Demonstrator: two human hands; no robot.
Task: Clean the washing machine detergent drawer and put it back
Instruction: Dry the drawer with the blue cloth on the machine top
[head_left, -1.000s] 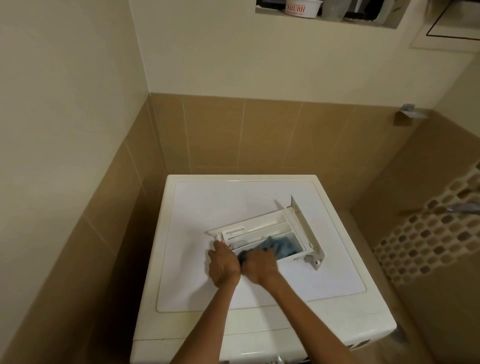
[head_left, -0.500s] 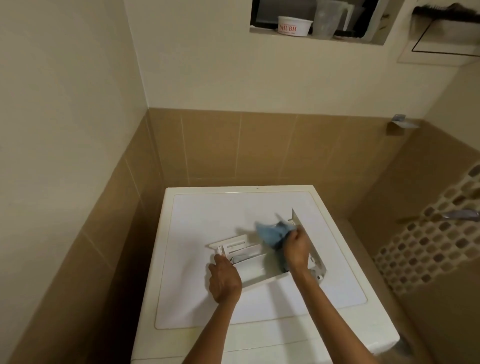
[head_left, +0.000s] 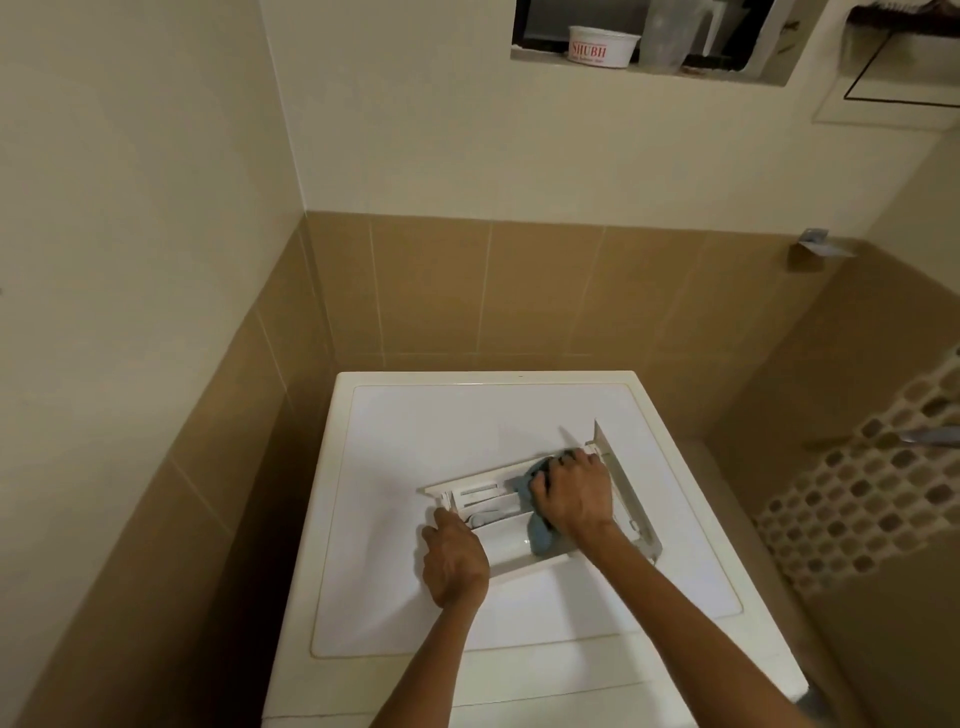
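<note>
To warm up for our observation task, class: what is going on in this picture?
A person is cleaning a detergent drawer that lies on top of the washing machine, out of its slot. The left hand holds the drawer's left end steady. The right hand grips a blue cloth and presses it into the drawer's right end. The drawer is not yet back in the machine.

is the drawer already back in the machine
No, the drawer lies on top of the washing machine, a blue cloth inside it.
</note>
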